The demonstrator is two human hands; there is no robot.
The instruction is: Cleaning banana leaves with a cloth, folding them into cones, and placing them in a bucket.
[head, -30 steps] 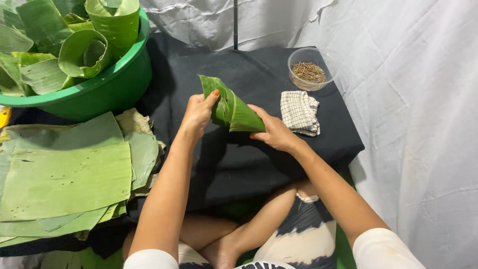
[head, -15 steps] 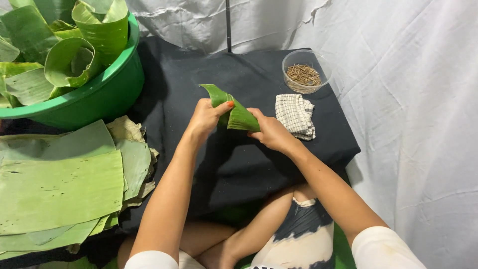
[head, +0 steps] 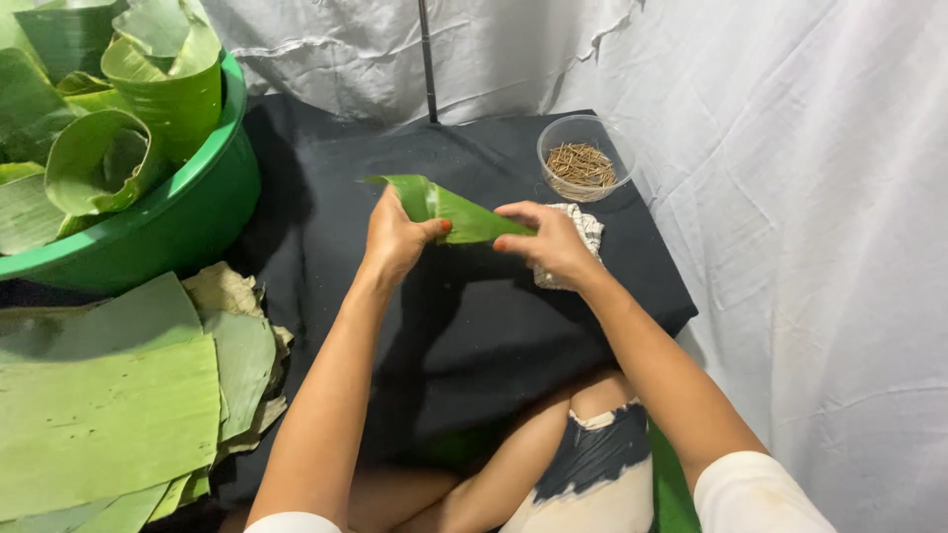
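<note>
Both hands work a folded banana-leaf piece (head: 459,212) held just above the black-draped bench (head: 474,316), mid-bench, near the far edge. Left hand (head: 395,240) pinches the wide end, thumb on top; right hand (head: 548,242) closes its grip on the narrow end, fingertips on the fold. Judgement: step goes best w/ even tension along the crease and fingers kept close to the fold, since leaf tears along its veins if bent sharply. Leaf glossy, smooth, tapering to a point. Clear plastic cup (head: 585,158) of thin brown sticks sits far right; checked cloth (head: 583,232) under right hand. Green tub (head: 188,232) w/ rolled leaf cones (head: 173,94) at left; flat matte leaf sheets (head: 109,405) stacked near left.
</note>
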